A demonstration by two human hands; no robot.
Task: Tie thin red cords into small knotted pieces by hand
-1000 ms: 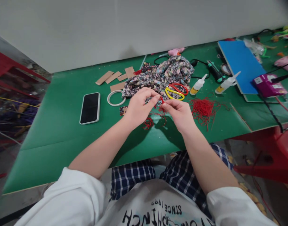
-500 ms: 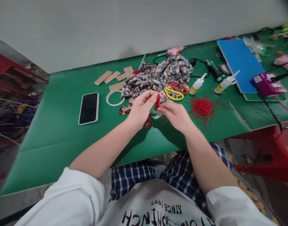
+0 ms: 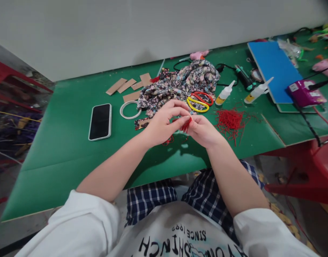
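Note:
A small bundle of red thread [image 3: 185,125] is pinched between both hands above the green table. My left hand [image 3: 166,121] closes thumb and fingers on it from the left, and my right hand [image 3: 203,130] grips its right end. The fingers partly cover the bundle. Below the hands lies a loose coil of red thread [image 3: 168,140]. To the right of my right hand is a tangled pile of red thread [image 3: 230,120]. Scissors [image 3: 198,103] with one red and one yellow handle rest just beyond the hands, against a heap of floral fabric [image 3: 180,84].
A phone [image 3: 100,122] and a white tape roll [image 3: 130,110] lie left of the hands. Cardboard strips [image 3: 126,85] are behind them. Two glue bottles [image 3: 224,94], a blue board [image 3: 275,71] and a purple device [image 3: 306,92] with cables stand at the right.
My hands have drawn together around the red thread bundle. It has turned from upright to slanting, with strands hanging downward. My left hand now arches over it.

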